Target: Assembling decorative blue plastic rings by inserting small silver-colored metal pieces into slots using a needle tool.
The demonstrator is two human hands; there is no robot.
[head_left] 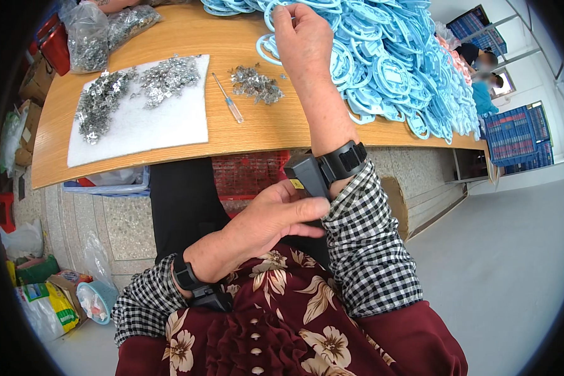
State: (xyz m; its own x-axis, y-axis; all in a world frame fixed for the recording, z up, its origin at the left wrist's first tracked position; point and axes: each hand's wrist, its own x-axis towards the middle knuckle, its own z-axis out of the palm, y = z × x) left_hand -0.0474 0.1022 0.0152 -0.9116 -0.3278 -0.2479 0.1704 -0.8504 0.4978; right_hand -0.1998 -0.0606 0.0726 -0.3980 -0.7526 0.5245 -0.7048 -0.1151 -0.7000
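My right hand (pixel 304 44) reaches over the table to the near left side of a heap of light blue plastic ring-shaped pieces (pixel 388 75). Its fingers are closed on the edge of one blue plastic ring (pixel 270 19); their tips are partly hidden. Another blue ring (pixel 267 49) lies just below them. On my right wrist is a black strapped device (pixel 308 174). My left hand (pixel 263 216) is drawn across my lap, its thumb and fingers around the lower end of that device, beside the checked sleeve cuff (pixel 363 219).
A white foam sheet (pixel 163 128) bears two piles of small metal clips (pixel 100 103). Beside it lie a screwdriver (pixel 228 99) and a smaller clip pile (pixel 257 84). Plastic bags (pixel 88 37) stand far left, near another person's arm (pixel 113 5). A red crate (pixel 244 172) is under the table.
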